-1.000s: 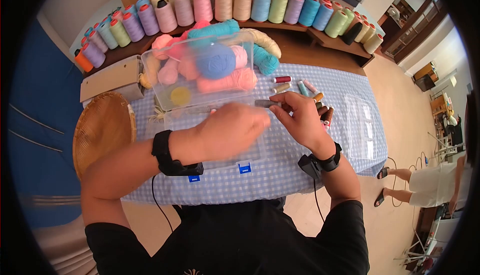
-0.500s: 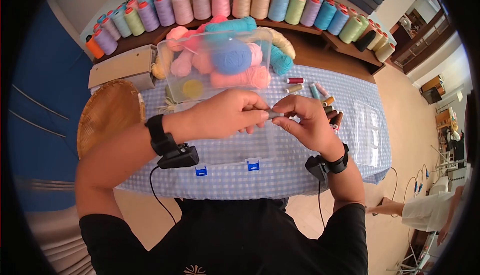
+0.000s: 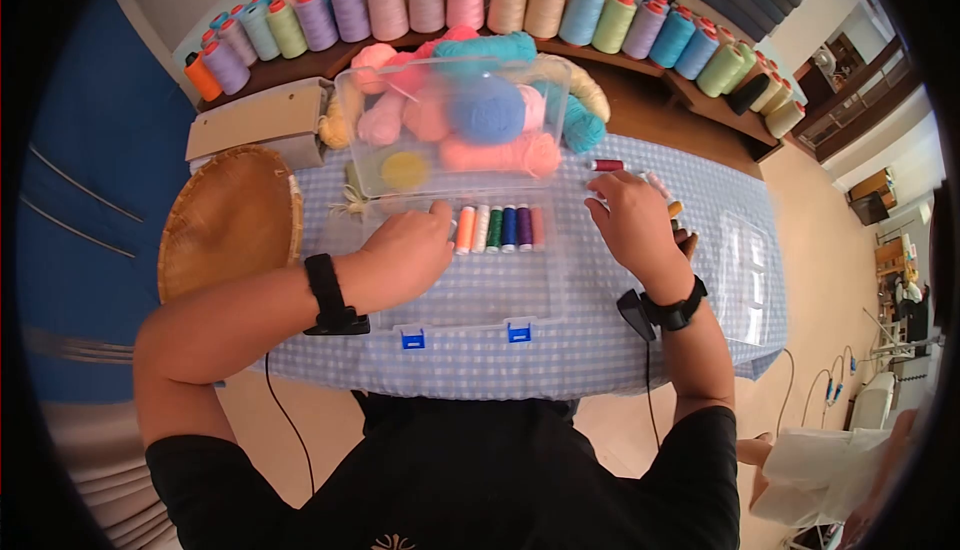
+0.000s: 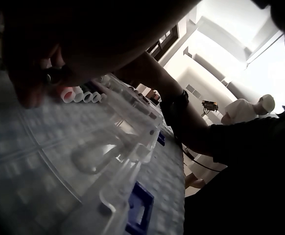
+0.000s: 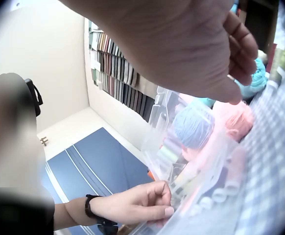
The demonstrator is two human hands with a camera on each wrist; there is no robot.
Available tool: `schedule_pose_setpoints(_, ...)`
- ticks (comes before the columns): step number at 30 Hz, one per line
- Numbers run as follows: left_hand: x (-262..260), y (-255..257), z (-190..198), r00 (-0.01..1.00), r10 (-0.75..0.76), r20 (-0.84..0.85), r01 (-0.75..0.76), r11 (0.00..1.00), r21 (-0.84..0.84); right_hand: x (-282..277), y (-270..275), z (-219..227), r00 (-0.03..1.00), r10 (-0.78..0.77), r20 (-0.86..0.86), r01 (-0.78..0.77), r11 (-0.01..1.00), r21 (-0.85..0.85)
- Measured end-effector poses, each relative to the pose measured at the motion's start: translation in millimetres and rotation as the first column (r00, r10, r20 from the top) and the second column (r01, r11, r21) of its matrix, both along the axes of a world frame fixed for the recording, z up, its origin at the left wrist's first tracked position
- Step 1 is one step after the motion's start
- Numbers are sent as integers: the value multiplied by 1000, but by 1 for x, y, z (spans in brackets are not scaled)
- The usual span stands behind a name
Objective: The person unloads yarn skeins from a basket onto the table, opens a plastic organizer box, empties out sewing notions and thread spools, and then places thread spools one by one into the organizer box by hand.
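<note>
On the checked tablecloth in front of us sits a clear compartment box, its lid raised and leaning back against the yarn. Inside, along the far wall, we count six small thread spools side by side: orange, white, green, blue, purple and pink. Our left hand rests in the box just left of the orange spool, fingers curled under; in the left wrist view a small dark spool shows at its fingertips, though we cannot tell for sure that they pinch it. Our right hand lies on the cloth just outside the box's right wall, fingers loosely bent over a scatter of loose spools; how many lie there we cannot count, and one red spool sits apart beyond the fingertips. Behind the lid we see about eight yarn balls, and a curved shelf carries over twenty thread cones. One woven basket sits at the table's left edge, one clear tray near the right edge. The box's near half lies open, with two blue latches at its front rim.
</note>
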State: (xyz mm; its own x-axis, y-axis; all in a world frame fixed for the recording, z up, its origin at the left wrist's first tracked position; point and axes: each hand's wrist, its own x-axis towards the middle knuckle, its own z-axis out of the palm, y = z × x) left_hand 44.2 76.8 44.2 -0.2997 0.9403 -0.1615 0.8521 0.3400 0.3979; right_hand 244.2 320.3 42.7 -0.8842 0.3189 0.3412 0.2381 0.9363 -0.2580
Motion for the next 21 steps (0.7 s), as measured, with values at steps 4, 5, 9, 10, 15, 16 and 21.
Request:
schedule_pose_setpoints(4,5,11,2,992,-66,107,63,997,33,-2,27,6,974,-212,83,201,972,121)
schedule_pose_setpoints(5,6,11,6,991,-74,108,71,997,32,-3,34,4,966,-244,90,231,963,136)
schedule_pose_setpoints(9,7,12,7,988,-93,127,94,996,-3,-12,68,-6,994,-86,72,71,981,179)
schedule_pose_setpoints(10,6,13,4,989,-108,97,108,994,11,-16,70,-7,988,-59,142,42,992,120)
schedule_pose_setpoints(15,0,14,-9,990,-123,74,121,992,38,-27,71,-10,964,-30,263,39,999,-29)
schedule_pose_setpoints(16,0,14,-10,988,-142,57,139,989,41,-28,76,-14,955,-18,296,19,1000,0)
schedule_pose_setpoints(21,-2,12,-4,985,-162,60,160,986,38,-27,77,-9,947,30,318,-47,998,45)
